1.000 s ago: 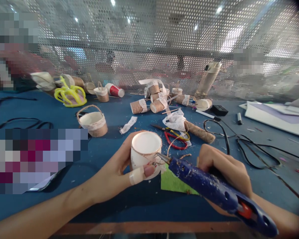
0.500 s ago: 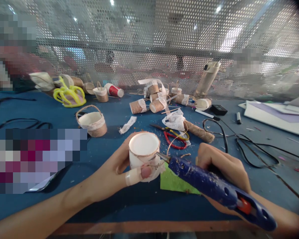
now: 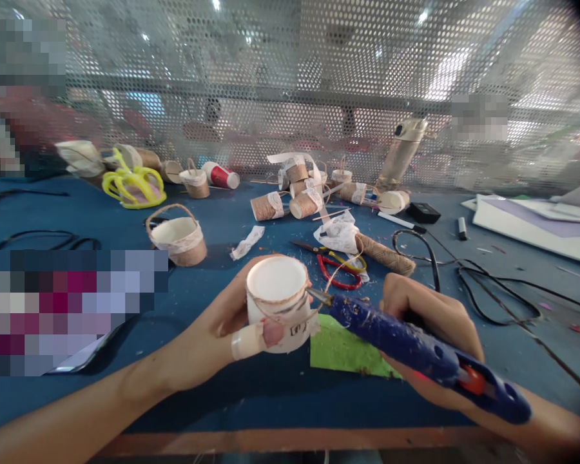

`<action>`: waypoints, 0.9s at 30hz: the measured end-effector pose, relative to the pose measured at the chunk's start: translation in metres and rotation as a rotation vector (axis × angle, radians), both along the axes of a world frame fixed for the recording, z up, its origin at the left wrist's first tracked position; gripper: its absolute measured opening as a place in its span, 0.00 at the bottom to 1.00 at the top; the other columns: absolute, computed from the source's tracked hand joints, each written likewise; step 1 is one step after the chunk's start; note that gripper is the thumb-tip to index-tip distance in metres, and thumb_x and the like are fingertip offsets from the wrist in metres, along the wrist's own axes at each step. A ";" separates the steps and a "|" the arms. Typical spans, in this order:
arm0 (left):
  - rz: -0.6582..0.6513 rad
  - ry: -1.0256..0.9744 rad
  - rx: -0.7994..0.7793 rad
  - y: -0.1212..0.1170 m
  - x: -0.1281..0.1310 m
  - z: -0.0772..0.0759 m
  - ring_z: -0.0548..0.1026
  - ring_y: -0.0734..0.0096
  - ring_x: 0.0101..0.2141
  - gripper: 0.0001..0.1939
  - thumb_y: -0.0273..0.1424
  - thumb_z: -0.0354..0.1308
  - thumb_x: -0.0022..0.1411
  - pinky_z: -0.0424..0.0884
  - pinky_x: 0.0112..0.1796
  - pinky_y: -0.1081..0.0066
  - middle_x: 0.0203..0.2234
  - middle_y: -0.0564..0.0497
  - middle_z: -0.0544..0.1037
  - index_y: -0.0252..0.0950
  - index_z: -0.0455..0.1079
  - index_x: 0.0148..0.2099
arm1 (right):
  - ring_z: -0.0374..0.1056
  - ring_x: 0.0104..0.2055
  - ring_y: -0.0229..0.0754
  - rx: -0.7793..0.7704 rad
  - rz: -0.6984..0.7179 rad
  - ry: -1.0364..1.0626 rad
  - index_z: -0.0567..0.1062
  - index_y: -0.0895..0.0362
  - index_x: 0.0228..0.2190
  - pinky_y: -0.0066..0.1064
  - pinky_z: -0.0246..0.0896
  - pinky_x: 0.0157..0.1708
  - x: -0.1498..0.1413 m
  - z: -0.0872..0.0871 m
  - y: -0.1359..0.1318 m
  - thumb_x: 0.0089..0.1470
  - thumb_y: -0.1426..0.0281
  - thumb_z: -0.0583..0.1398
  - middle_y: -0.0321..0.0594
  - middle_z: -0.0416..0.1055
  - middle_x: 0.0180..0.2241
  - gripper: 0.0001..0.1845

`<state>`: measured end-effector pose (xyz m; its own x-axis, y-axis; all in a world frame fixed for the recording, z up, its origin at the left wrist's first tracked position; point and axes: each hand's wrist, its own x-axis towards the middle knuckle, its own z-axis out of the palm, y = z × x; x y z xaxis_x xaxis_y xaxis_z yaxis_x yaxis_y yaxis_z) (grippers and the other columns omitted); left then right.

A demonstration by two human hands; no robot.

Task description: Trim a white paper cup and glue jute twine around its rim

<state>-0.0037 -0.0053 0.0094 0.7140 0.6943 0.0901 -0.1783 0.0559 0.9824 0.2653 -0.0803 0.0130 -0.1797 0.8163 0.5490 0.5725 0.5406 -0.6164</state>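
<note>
A white paper cup (image 3: 270,322) with brown twine around its rim sits upright in my left hand (image 3: 241,322), held above the table. The thumb, with a pale bandage on it, presses the cup's near side; the other fingers are mostly hidden behind. My right hand (image 3: 430,316) is wrapped round a blue hot glue gun (image 3: 391,338), smeared with dried glue. Its metal nozzle (image 3: 319,296) is at the right edge of the cup's rim; whether it touches, I cannot tell. A loose length of twine (image 3: 341,267) runs from the cup toward the twine roll (image 3: 386,254).
Red and yellow-handled scissors (image 3: 338,274) lie behind the cup. A green sheet (image 3: 348,348) lies below the nozzle. At left stands a twine-wrapped basket (image 3: 186,245); several similar cups (image 3: 307,200) are at the back. Black cables (image 3: 497,316) spread at right.
The cup has turned a little in my left hand and shifted slightly left, now showing printed marks on its side. The glue gun's nozzle has risen slightly along the rim.
</note>
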 end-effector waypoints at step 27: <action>0.031 0.097 0.029 0.000 0.001 0.002 0.73 0.58 0.53 0.32 0.39 0.66 0.59 0.71 0.54 0.64 0.53 0.51 0.74 0.50 0.59 0.62 | 0.56 0.23 0.35 0.026 0.022 -0.023 0.61 0.53 0.25 0.29 0.49 0.21 -0.003 0.006 0.000 0.53 0.76 0.60 0.31 0.58 0.23 0.12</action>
<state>-0.0023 -0.0049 0.0109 0.6987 0.7141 0.0421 -0.0836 0.0231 0.9962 0.2625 -0.0807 0.0194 -0.2100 0.7977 0.5653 0.5739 0.5687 -0.5892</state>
